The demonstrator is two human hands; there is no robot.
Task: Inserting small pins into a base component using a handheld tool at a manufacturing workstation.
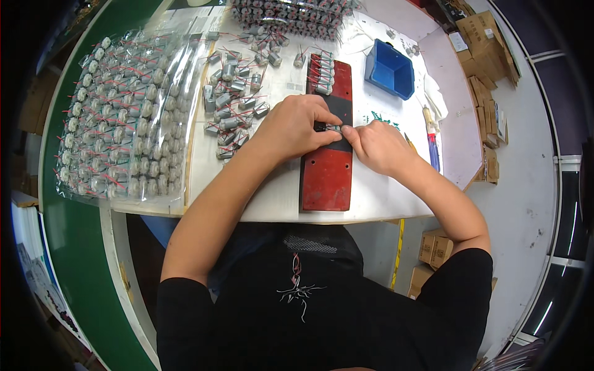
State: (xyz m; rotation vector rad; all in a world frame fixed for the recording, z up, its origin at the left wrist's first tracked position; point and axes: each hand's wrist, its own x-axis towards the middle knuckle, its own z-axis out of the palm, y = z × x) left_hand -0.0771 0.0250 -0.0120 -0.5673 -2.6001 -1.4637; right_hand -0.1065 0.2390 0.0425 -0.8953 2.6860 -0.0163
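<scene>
Over the black band of a red board, my two hands meet at a small motor, mostly hidden by the fingers. My left hand is closed, its thumb and fingers pinching the motor from the left. My right hand is closed too, thumb and forefinger pressed together at the motor's right end; any tiny part between them cannot be made out. A row of finished-looking silver motors lies along the board's far end. Tiny green pieces are scattered just beyond my right hand.
Loose motors with red and dark wires lie left of the board. Further left, clear plastic trays hold rows of motors; another stack of motors stands at the back. A blue bin, white cloth and handled tools lie right.
</scene>
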